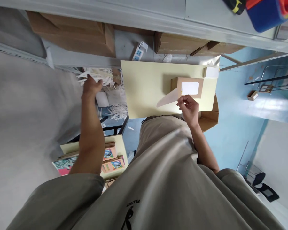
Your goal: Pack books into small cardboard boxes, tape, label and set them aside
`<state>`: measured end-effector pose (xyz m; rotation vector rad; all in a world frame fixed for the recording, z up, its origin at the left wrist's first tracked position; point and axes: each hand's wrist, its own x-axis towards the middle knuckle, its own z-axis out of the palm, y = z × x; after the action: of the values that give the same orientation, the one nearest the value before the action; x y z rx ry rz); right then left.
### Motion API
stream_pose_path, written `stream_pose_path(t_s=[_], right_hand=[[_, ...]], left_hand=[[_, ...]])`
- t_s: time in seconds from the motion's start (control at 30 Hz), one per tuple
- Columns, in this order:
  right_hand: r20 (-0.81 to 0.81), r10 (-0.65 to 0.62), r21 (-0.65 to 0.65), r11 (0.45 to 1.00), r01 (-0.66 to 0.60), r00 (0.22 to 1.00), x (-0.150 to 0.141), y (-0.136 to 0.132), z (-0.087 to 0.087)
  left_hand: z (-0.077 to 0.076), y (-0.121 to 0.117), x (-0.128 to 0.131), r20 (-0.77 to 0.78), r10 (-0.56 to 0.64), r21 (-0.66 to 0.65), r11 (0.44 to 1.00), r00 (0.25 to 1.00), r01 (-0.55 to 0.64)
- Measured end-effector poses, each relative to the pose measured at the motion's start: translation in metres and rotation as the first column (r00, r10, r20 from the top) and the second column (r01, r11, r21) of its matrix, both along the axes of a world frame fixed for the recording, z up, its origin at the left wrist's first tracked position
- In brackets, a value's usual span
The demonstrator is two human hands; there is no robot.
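At the right of the board, my right hand (189,107) pinches one end of a thin whitish sheet (169,98), which curves away to the left. Right behind those fingers is a small brown cardboard box (198,92) with a stack of white labels (190,88) on it. Both rest on a pale yellow board (144,86). Out to the left, my left hand (91,86) is held with thumb apart and nothing visible in it. Around and beneath it lie many white paper strips (103,76); whether it touches them I cannot tell.
A white block (211,72) sits at the board's right corner. Behind are large cartons (86,38) and a power strip (139,51) under a grey shelf (134,12). Printed flat boxes (115,164) lie on a lower table at left. An open carton (209,118) is at right.
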<state>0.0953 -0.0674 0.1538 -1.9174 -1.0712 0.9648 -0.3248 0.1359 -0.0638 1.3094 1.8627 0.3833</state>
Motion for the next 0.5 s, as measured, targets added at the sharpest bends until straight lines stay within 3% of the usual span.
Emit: stream_pose_path(t_s=[0.03, 0.1, 0.17, 0.23, 0.33, 0.4, 0.5], right_hand=[[0.002, -0.009, 0.009, 1.000, 0.009, 1.000, 0.001, 0.000, 0.000], [0.027, -0.006, 0.018, 1.000, 0.006, 1.000, 0.003, -0.001, 0.000], [0.080, 0.018, 0.026, 0.999, -0.020, 0.997, 0.003, -0.002, 0.002], [0.147, 0.059, 0.040, 0.997, -0.065, 0.987, 0.002, -0.004, 0.004], [0.252, 0.126, 0.067, 0.987, -0.148, 0.959, -0.003, -0.012, 0.004], [0.338, 0.157, 0.078, 0.978, -0.194, 0.928, -0.007, -0.019, 0.001], [0.431, 0.204, 0.027, 0.971, -0.238, 0.879, -0.012, -0.030, -0.005]], left_hand=[[0.010, -0.006, 0.024, 0.048, 0.112, -0.035, 0.993, 0.993, -0.110], [0.038, -0.030, 0.082, 0.314, 0.132, 0.002, 0.990, 0.940, -0.139], [0.072, -0.065, 0.140, 0.632, 0.020, -0.009, 1.000, 0.775, -0.018], [0.107, -0.103, 0.188, 0.777, -0.037, -0.029, 0.995, 0.629, 0.094], [0.147, -0.148, 0.235, 0.818, -0.061, -0.033, 0.988, 0.573, 0.153], [0.158, -0.164, 0.251, 0.815, -0.045, -0.042, 0.990, 0.578, 0.136], [0.155, -0.176, 0.265, 0.832, 0.024, -0.065, 0.996, 0.555, 0.054]])
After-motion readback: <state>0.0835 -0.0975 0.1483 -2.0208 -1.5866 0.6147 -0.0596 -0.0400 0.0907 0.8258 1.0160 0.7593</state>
